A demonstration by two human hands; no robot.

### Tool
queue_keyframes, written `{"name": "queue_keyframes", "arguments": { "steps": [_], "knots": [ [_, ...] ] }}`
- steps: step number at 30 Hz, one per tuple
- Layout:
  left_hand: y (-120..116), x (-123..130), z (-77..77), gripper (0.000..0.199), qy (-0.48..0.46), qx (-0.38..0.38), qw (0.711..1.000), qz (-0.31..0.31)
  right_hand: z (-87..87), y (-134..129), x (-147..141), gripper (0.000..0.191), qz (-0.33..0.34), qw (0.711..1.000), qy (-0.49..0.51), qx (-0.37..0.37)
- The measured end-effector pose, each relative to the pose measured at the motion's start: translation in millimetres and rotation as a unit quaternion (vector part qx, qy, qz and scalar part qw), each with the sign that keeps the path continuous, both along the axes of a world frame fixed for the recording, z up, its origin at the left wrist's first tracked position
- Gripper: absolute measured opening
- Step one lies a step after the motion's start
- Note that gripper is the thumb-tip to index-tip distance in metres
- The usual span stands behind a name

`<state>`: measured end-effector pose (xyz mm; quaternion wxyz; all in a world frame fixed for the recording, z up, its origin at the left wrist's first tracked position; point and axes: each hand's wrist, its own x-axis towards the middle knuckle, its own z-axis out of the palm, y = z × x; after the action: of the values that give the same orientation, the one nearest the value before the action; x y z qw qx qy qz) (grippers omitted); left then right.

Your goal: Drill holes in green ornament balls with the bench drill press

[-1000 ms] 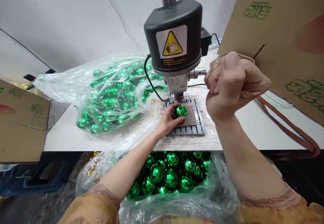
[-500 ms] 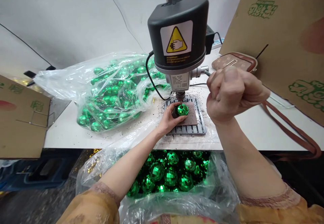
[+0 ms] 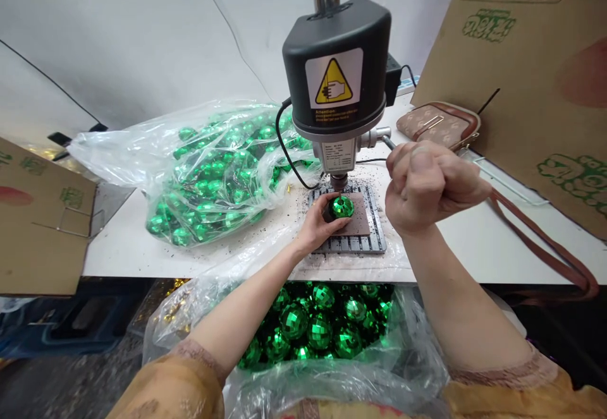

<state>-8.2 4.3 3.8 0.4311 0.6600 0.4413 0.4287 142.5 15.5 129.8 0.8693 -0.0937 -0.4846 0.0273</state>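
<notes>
My left hand [image 3: 318,224] is closed round a shiny green mirror ball [image 3: 343,206], thumb and fingers on its sides. The ball rests on a brown board [image 3: 359,222] lying on the slotted metal base [image 3: 377,240] of a drill press [image 3: 336,71]. Right above the ball is the chuck [image 3: 338,181], its bit at the top of the ball. My right hand [image 3: 422,185] is wrapped in a fist round the feed lever [image 3: 387,142] at the machine's right side; most of the lever is hidden in the fist.
A clear plastic bag [image 3: 114,157] of green balls lies on the white table [image 3: 474,255] at left. Another open bag [image 3: 265,387] of them is below the table edge. Cardboard boxes [image 3: 521,103] stand on both sides. A patterned purse [image 3: 439,123] with a brown strap lies at right.
The drill press head and chuck sit slightly lower in view, nearer the ball. My right hand has moved a little down and left with the lever. My left hand keeps its hold.
</notes>
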Motion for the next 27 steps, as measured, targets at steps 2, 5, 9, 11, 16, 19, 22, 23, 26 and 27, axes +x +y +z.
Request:
{"name": "queue_keyframes", "arguments": {
  "steps": [2,5,9,11,16,19,22,23,26,27],
  "knots": [
    [0,1,0.1,0.063,-0.007,-0.001,1.0,-0.001,-3.5,-3,1,0.057,-0.001,1.0,-0.008,-0.006],
    [0,1,-0.6,0.063,-0.009,0.002,1.0,0.006,-2.6,-6,0,0.057,-0.008,1.0,-0.006,-0.017],
    [1,3,1.0,0.062,-0.014,-0.011,1.0,0.007,28.5,1,0,0.054,0.002,0.995,0.024,-0.101],
    [-1,4,4.8,0.061,-0.004,-0.012,1.0,0.017,51.7,8,2,0.05,0.05,0.991,0.016,-0.122],
    [-16,-2,19.4,0.054,0.086,0.055,0.992,0.076,82.7,20,6,0.048,0.124,0.979,0.009,-0.163],
    [-31,-15,27.6,0.049,0.109,0.111,0.982,0.109,80.4,23,6,0.048,0.114,0.98,0.014,-0.161],
    [-49,-33,34.2,0.045,0.129,0.179,0.969,0.109,76.5,25,4,0.046,0.115,0.984,0.018,-0.133],
    [-55,-39,36.1,0.044,0.14,0.198,0.964,0.105,76.0,25,4,0.045,0.115,0.985,0.021,-0.124],
    [-74,-55,40.8,0.042,0.177,0.236,0.949,0.114,76.5,25,3,0.044,0.101,0.987,0.025,-0.119],
    [-80,-59,42.3,0.042,0.188,0.246,0.943,0.12,76.8,25,4,0.045,0.092,0.988,0.023,-0.121]
  ]
}}
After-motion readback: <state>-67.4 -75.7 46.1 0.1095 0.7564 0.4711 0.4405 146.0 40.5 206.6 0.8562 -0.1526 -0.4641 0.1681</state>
